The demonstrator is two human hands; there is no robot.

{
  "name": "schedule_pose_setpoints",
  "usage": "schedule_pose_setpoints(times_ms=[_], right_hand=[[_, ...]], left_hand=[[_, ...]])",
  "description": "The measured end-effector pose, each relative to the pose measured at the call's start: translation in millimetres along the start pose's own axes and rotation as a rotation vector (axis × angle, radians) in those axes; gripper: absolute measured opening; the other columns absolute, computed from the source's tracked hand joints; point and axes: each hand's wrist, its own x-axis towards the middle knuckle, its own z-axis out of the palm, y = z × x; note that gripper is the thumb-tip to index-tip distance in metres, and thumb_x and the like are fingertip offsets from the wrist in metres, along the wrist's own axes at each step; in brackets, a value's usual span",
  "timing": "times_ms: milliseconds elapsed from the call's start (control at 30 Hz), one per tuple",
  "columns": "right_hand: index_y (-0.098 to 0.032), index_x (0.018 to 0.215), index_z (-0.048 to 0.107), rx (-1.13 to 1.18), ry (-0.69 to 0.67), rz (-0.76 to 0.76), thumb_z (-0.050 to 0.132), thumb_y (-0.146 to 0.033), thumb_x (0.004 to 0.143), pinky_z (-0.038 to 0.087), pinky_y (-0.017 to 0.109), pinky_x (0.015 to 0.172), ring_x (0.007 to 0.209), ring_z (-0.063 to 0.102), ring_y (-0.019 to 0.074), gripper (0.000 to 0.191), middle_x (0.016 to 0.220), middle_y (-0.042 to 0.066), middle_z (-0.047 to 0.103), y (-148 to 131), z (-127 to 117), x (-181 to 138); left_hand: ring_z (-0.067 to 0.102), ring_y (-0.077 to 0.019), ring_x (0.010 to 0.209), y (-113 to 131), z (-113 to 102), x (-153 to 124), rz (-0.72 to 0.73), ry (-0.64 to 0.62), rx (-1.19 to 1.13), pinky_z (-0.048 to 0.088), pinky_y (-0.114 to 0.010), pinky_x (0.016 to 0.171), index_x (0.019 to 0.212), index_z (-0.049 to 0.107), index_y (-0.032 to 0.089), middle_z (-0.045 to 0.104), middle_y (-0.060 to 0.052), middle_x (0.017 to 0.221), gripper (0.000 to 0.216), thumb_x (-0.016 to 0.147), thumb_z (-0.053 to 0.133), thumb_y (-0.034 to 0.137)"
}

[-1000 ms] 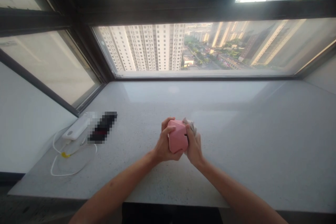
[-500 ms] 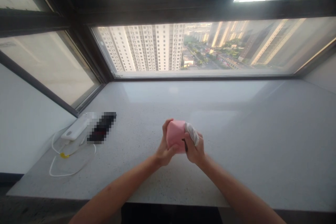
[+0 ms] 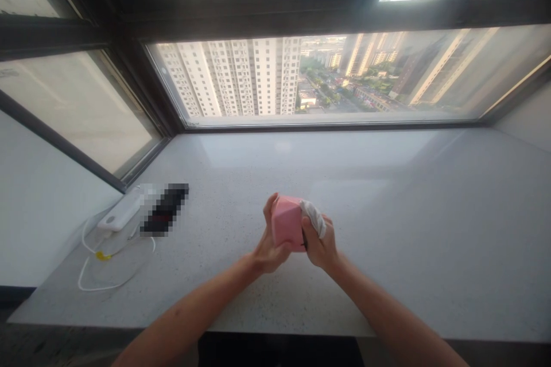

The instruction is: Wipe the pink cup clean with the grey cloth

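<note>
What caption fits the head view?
Left hand holds a pink box while right hand presses a cloth against it.

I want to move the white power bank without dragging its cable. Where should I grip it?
Grip the white power bank across its long, narrow sides near the middle, coming from above: it lies flat on the windowsill. The white cable seems to leave its near end, so keep fingers off that end.

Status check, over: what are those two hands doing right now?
Left hand grips pink box. Right hand presses white cloth to its side. Sill around them bare; charger far left.
</note>
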Motion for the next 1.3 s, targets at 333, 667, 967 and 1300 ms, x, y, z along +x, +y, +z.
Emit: schedule_pose_setpoints(times_ms=[333, 667, 967, 1300], right_hand=[[-0.022, 0.058, 0.057, -0.032, -0.014, 0.024, 0.071, -0.076, 0.093, 0.033, 0.029, 0.051, 0.052, 0.037, 0.0115, 0.066, 0.054, -0.004, 0.045, -2.2, 1.3, 2.3], [-0.023, 0.075, 0.07, 0.051, 0.078, 0.116, 0.066, -0.072, 0.099, 0.041, 0.027, 0.055, 0.059, 0.05, 0.0141, 0.055, 0.068, -0.001, 0.059, -6.7, 7.3, 3.9], [-0.024, 0.1, 0.079, 0.156, 0.175, 0.28, 0.067, -0.067, 0.099, 0.051, 0.027, 0.065, 0.075, 0.061, 0.017, 0.044, 0.089, 0.001, 0.069, -9.9, 9.8, 8.1], [-0.022, 0.074, 0.067, 0.059, 0.076, 0.2, 0.07, -0.071, 0.097, 0.04, 0.026, 0.053, 0.059, 0.047, 0.0139, 0.054, 0.066, -0.002, 0.055, -6.4, 1.9, 8.4]], left_hand=[[0.061, -0.0371, 0.132, 9.3, -2.0, 0.4, -0.096, 0.011, 0.012, 0.054, -0.062, 0.109, 0.172, 0.018, 0.035, 0.048, -0.018, 0.154, 0.088, 0.102, 0.058, 0.072], [0.047, -0.0464, 0.151, -6.7, -15.0, 2.9, 0.181, -0.041, 0.206, 0.05, -0.067, 0.115, 0.17, 0.02, 0.043, 0.036, -0.018, 0.164, 0.125, 0.072, 0.094, 0.066], [0.018, -0.0533, 0.169, -1.2, -12.2, 6.2, 0.235, -0.082, 0.395, 0.032, -0.077, 0.128, 0.175, 0.007, 0.044, 0.011, -0.018, 0.182, 0.143, 0.067, 0.097, 0.069], [0.038, -0.0474, 0.161, 6.5, -0.8, 2.0, -0.054, -0.011, 0.093, 0.037, -0.072, 0.125, 0.173, 0.006, 0.04, 0.026, -0.022, 0.176, 0.126, 0.082, 0.085, 0.073]])
